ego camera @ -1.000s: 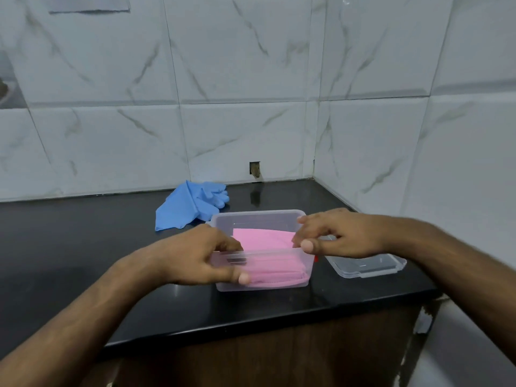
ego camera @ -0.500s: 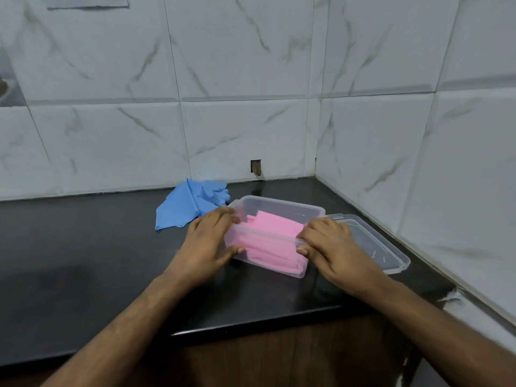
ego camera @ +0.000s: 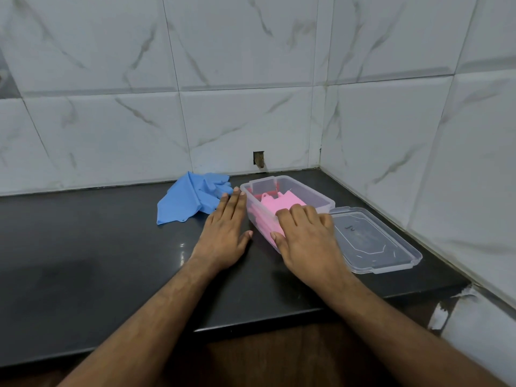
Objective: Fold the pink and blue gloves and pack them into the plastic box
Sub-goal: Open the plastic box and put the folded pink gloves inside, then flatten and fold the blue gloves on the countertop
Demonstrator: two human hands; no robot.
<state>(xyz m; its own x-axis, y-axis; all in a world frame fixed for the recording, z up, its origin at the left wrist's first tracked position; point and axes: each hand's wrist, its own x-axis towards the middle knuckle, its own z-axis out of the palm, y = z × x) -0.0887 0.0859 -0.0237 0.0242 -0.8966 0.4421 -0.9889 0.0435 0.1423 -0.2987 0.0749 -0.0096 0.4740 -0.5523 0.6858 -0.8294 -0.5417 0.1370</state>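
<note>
White marbled tiles back our dark surface (ego camera: 111, 247). We judge the task half done: the pink gloves (ego camera: 279, 205) lie folded in the plastic box (ego camera: 321, 198) near the far right corner, our right hand (ego camera: 304, 238) pressing them, fingers bent; how flat they lie is hidden. The blue gloves (ego camera: 192, 201) wait unfolded beside our left hand (ego camera: 223, 233), fingers straight

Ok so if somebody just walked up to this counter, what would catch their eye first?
Probably the pink gloves, folded inside the clear plastic box near the corner, with the right hand pressing down on them. Next, the blue gloves lying loose on the black counter by the back wall, just beyond the left hand, which lies flat beside the box. The box's lid lies to its right.
</note>
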